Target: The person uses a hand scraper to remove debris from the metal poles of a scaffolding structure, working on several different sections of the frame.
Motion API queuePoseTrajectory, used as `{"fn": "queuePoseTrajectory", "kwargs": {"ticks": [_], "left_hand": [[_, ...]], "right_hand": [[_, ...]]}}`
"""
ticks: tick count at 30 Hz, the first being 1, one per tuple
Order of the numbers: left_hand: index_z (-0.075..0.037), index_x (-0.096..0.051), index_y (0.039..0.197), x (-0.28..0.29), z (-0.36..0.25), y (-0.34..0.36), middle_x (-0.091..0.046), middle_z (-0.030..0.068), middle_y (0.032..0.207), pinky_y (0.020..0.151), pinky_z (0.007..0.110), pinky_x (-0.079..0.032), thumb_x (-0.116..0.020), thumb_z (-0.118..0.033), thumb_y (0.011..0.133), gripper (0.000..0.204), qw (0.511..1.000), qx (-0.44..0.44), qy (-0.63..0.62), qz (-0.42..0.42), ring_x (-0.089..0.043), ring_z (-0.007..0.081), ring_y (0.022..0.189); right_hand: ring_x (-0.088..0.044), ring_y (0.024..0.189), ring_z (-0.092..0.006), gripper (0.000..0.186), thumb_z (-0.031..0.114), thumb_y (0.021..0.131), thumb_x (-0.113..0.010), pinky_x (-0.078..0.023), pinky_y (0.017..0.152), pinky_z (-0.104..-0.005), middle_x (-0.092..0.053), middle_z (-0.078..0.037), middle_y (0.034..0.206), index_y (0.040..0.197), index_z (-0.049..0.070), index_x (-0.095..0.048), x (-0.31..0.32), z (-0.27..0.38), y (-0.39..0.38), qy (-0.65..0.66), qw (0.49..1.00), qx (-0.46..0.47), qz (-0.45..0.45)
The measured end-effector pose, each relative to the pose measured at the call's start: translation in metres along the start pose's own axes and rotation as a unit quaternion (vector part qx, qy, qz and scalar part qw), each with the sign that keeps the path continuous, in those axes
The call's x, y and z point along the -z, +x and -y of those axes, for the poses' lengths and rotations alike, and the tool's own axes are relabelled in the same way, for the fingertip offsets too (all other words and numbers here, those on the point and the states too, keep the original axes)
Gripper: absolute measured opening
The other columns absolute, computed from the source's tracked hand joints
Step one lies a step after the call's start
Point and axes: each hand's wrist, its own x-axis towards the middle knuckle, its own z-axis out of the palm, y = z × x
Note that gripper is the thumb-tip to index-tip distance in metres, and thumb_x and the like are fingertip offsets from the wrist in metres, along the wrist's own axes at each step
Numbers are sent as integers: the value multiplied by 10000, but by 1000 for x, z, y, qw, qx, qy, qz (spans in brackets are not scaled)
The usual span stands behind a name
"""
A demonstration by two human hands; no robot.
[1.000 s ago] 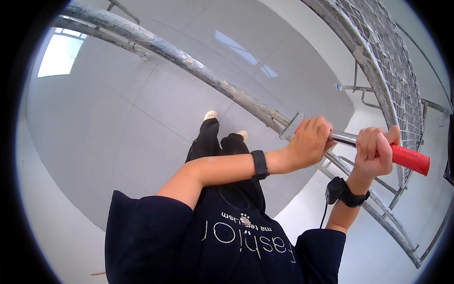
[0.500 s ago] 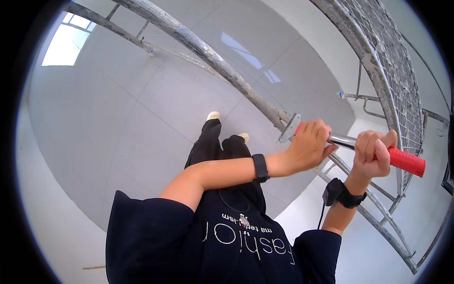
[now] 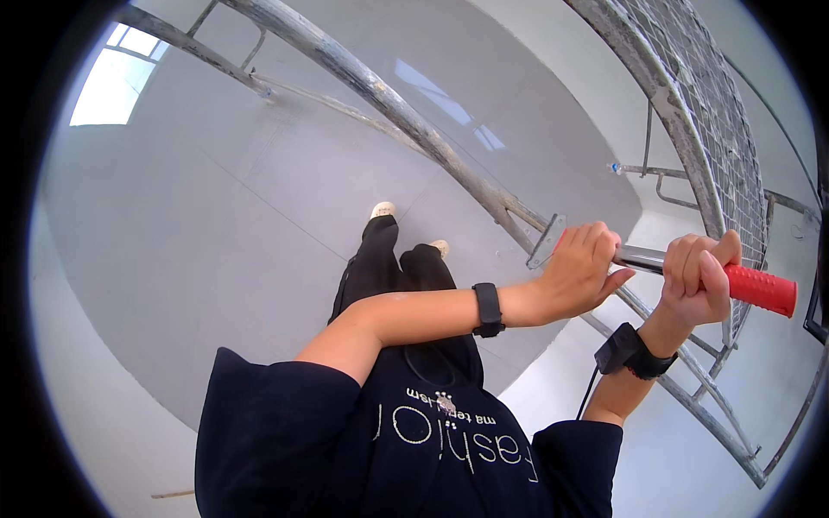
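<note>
A scraper with a metal shaft (image 3: 641, 258), a red ribbed grip (image 3: 762, 291) and a flat grey metal head (image 3: 547, 242) is held roughly level across my right side. My left hand (image 3: 583, 268) is closed around it just behind the head, over a red part that shows at the edge of the fingers. Nearer the grip, my right hand (image 3: 699, 272) wraps the shaft where it meets the red end. In the picture the head overlaps a scaffold tube (image 3: 432, 142); whether they touch I cannot tell.
A stained metal scaffold frame with a mesh platform (image 3: 704, 86) rises at the right, and its lower bars (image 3: 708, 414) run beneath my right arm. Grey tiled floor (image 3: 199, 259) lies below, with white wall (image 3: 570, 78) beyond. My shoes (image 3: 383, 210) stand near the scaffold.
Both hands and the scraper have shifted a little to the right. The view has turned slightly, moving the scaffold a bit leftward. Both grips on the scraper remain the same.
</note>
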Motion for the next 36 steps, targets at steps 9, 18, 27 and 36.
{"fn": "queuePoseTrajectory", "kwargs": {"ticks": [9,18,27,36], "left_hand": [[-16,-424,946,-8,1,2,-454,128,816,624,373,-355,-652,-173,740,346,999,8,25,-48,-460,302,707],[-59,-448,806,-10,15,5,-477,69,690,572,355,-372,-689,-361,699,401,996,3,85,34,-479,267,637],[-49,-449,696,-1,39,19,-495,78,550,463,353,-383,-663,-471,699,473,989,12,132,68,-507,259,498],[-42,-457,684,-10,16,26,-503,82,509,420,327,-383,-668,-455,706,464,990,37,95,95,-525,261,461]], "right_hand": [[-244,297,-77,191,14,712,-437,-230,313,-229,-319,-1,388,615,95,-293,-6,-8,8,17,1000,13,-22],[-217,308,-87,220,34,735,-414,-218,337,-238,-293,3,380,590,119,-273,27,-17,-24,33,986,32,-159],[-203,343,-88,245,41,745,-421,-231,382,-258,-245,20,406,585,128,-256,29,-48,-15,63,965,7,-253],[-237,349,-79,242,38,748,-413,-242,397,-243,-265,23,412,587,131,-258,40,-20,-11,63,967,-19,-245]]}}
